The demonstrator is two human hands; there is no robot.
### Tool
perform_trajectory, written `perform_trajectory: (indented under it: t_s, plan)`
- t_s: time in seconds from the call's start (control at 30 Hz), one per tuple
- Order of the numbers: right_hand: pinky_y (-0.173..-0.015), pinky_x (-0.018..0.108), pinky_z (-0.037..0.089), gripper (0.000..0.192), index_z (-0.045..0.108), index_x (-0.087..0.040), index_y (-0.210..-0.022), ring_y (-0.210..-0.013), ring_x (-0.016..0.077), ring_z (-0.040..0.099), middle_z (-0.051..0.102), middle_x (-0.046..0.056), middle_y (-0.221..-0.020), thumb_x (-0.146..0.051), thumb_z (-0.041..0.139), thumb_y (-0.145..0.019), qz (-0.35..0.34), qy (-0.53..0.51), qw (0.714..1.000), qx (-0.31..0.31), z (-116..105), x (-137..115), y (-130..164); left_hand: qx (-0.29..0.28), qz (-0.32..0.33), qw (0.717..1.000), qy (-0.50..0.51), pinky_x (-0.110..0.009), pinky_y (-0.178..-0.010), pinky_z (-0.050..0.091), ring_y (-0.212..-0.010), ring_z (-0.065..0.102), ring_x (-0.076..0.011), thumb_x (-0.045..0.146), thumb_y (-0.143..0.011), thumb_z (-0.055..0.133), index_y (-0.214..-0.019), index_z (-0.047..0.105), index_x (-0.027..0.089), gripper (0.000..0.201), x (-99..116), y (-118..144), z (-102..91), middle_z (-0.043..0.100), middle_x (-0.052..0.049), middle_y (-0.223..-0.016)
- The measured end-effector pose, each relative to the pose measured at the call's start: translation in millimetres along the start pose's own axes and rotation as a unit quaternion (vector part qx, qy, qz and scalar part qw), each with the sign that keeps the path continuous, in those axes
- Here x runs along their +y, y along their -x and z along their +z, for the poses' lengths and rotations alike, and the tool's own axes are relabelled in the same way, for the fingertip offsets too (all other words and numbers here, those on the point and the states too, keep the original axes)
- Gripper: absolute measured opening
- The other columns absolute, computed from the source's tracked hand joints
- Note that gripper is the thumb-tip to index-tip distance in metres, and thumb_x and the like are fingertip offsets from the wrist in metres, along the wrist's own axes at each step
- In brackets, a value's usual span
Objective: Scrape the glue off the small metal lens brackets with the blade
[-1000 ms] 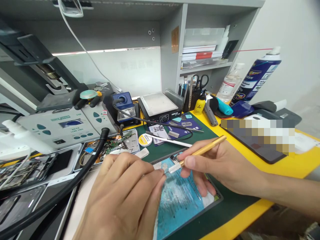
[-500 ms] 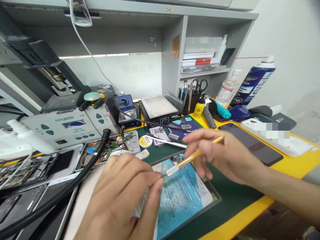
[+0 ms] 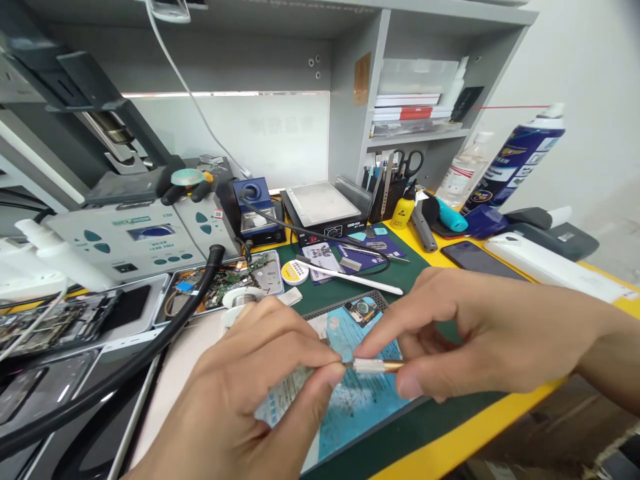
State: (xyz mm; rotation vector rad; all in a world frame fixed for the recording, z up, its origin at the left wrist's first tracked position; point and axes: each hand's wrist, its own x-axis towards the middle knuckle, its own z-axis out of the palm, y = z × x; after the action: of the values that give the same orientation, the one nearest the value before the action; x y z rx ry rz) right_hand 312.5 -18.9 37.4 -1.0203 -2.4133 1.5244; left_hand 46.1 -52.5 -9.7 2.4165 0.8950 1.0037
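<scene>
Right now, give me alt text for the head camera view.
The left hand pinches at the thin end of a slim gold-and-silver tool while the right hand holds its shaft, above a blue pad. Behind are scissors and a spray can.

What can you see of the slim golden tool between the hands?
The slim tool has a golden shaft, a silvery collar and a thin tip, and looks metallic. It is held crosswise over the blue pad. The left hand pinches the tip, partly hiding it; fingers of the right hand hold the shaft, hiding its far end.
</scene>
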Motion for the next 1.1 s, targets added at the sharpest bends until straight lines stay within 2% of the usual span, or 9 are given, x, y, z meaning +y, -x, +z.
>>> perform_trajectory:
  t_s: [0.13, 0.23, 0.33, 0.43, 0.53, 0.63, 0.73, 0.9, 1.1]
  plan:
    - [-0.040, 0.012, 0.038, 0.031, 0.078, -0.015, -0.119, -0.041, 0.0056, 0.051, 0.069, -0.001, -0.059, -0.035, 0.074, -0.097, 0.018, -0.165, 0.986, -0.033, -3.5, 15.6, -5.7, 0.009, -0.040, 0.996, 0.079, -0.028, -0.069, 0.050, -0.076, 0.063, -0.0106, 0.009, -0.096, 0.062, -0.093, 0.066, 0.029, 0.021, -5.2, 0.6, 1.7, 0.064, 0.006, -0.081]
    - [-0.039, 0.011, 0.042, 0.028, 0.078, -0.013, -0.117, -0.038, 0.0047, 0.055, 0.075, 0.003, -0.068, -0.033, 0.065, -0.103, -0.001, -0.348, 0.935, -0.066, -2.7, 27.7, -9.2, 0.027, -0.044, 0.991, 0.123, -0.029, -0.071, 0.053, -0.075, 0.065, -0.0113, 0.008, -0.095, 0.063, -0.097, 0.066, 0.032, 0.024, -8.1, 3.9, 1.5, 0.066, 0.008, -0.083]
    - [-0.046, 0.013, 0.054, 0.025, 0.077, -0.017, -0.121, -0.056, 0.0110, 0.075, 0.082, 0.009, -0.091, -0.028, 0.065, -0.103, -0.029, -0.495, 0.862, -0.106, 0.4, 34.5, -13.5, 0.037, -0.047, 0.988, 0.143, -0.029, -0.068, 0.056, -0.075, 0.068, -0.0135, 0.008, -0.093, 0.065, -0.100, 0.068, 0.033, 0.026, -8.0, 6.2, -1.6, 0.069, 0.007, -0.085]
    - [-0.057, 0.017, 0.062, 0.026, 0.075, -0.025, -0.125, -0.079, 0.0155, 0.082, 0.081, 0.006, -0.112, -0.020, 0.068, -0.101, -0.066, -0.543, 0.830, -0.109, 7.3, 33.5, -14.2, 0.073, -0.064, 0.985, 0.144, -0.028, -0.066, 0.055, -0.075, 0.068, -0.0143, 0.011, -0.096, 0.063, -0.098, 0.068, 0.031, 0.021, -6.2, 6.0, -2.5, 0.069, 0.006, -0.082]
    - [-0.068, 0.017, 0.063, 0.031, 0.075, -0.031, -0.124, -0.089, 0.0136, 0.081, 0.079, 0.001, -0.122, -0.015, 0.072, -0.098, -0.117, -0.500, 0.857, -0.045, 19.5, 26.6, -10.5, 0.099, -0.071, 0.984, 0.132, -0.027, -0.062, 0.053, -0.072, 0.066, -0.0130, 0.014, -0.096, 0.063, -0.094, 0.067, 0.030, 0.016, -5.0, 4.2, 0.9, 0.067, 0.007, -0.079]
    - [-0.073, 0.017, 0.062, 0.020, 0.078, -0.027, -0.113, -0.085, 0.0113, 0.080, 0.081, 0.000, -0.111, -0.016, 0.075, -0.097, -0.122, -0.418, 0.898, 0.069, 31.4, 19.9, -7.0, 0.083, -0.057, 0.989, 0.108, -0.026, -0.061, 0.053, -0.071, 0.066, -0.0114, 0.013, -0.096, 0.063, -0.093, 0.065, 0.030, 0.018, -4.7, 3.2, 4.9, 0.066, 0.008, -0.079]
    - [-0.068, 0.017, 0.063, 0.007, 0.075, -0.022, -0.107, -0.077, 0.0108, 0.079, 0.081, 0.001, -0.095, -0.023, 0.070, -0.102, -0.117, -0.412, 0.893, 0.139, 36.0, 20.4, -6.2, 0.071, -0.055, 0.992, 0.087, -0.026, -0.062, 0.054, -0.072, 0.067, -0.0114, 0.013, -0.097, 0.062, -0.093, 0.064, 0.030, 0.018, -5.3, 5.0, 5.1, 0.066, 0.008, -0.080]
    - [-0.048, 0.013, 0.055, 0.012, 0.066, -0.017, -0.095, -0.059, 0.0108, 0.074, 0.078, 0.002, -0.081, -0.026, 0.074, -0.098, -0.056, -0.433, 0.889, 0.135, 34.1, 32.5, -6.5, 0.089, -0.084, 0.992, 0.016, -0.029, -0.060, 0.051, -0.073, 0.066, -0.0144, 0.014, -0.094, 0.065, -0.095, 0.065, 0.031, 0.018, -12.1, 12.3, -0.8, 0.066, 0.006, -0.082]
    - [-0.040, 0.016, 0.042, 0.018, 0.064, -0.018, -0.080, -0.046, 0.0089, 0.057, 0.068, 0.001, -0.066, -0.022, 0.081, -0.082, 0.039, -0.261, 0.947, 0.182, 49.2, 30.5, -7.3, 0.070, -0.069, 0.994, -0.044, -0.034, -0.070, 0.047, -0.084, 0.063, -0.0172, 0.010, -0.094, 0.064, -0.097, 0.065, 0.029, 0.019, -24.1, 19.1, -1.8, 0.065, 0.004, -0.086]
